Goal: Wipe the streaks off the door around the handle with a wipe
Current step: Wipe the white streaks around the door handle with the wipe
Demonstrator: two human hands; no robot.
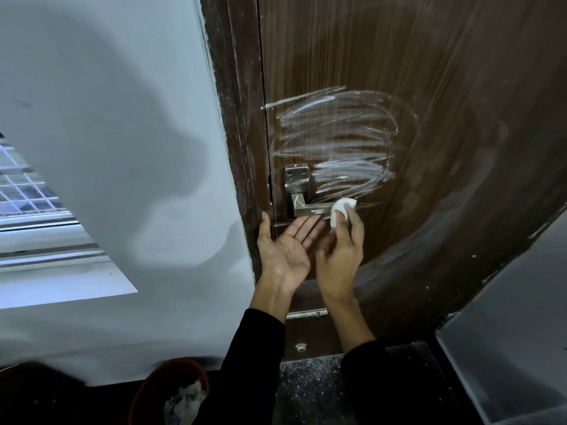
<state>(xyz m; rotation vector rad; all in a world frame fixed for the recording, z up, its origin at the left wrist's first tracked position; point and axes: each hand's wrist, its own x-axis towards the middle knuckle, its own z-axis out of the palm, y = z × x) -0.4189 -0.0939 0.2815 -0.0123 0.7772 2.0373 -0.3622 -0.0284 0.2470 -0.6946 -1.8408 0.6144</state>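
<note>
A dark brown wooden door (429, 72) carries white scribbled streaks (337, 139) above and to the right of a metal lever handle (306, 207). My right hand (340, 253) pinches a small white balled-up wipe (342, 210) against the free end of the lever, just under the lowest streaks. My left hand (285, 246) is held palm up with fingers spread, just below the handle and beside the right hand, holding nothing.
The door frame (239, 133) with white paint flecks meets a pale wall (107, 118) on the left. A window (27, 194) with a grille is at far left. A brown bin (171, 391) holding crumpled waste stands on the floor below.
</note>
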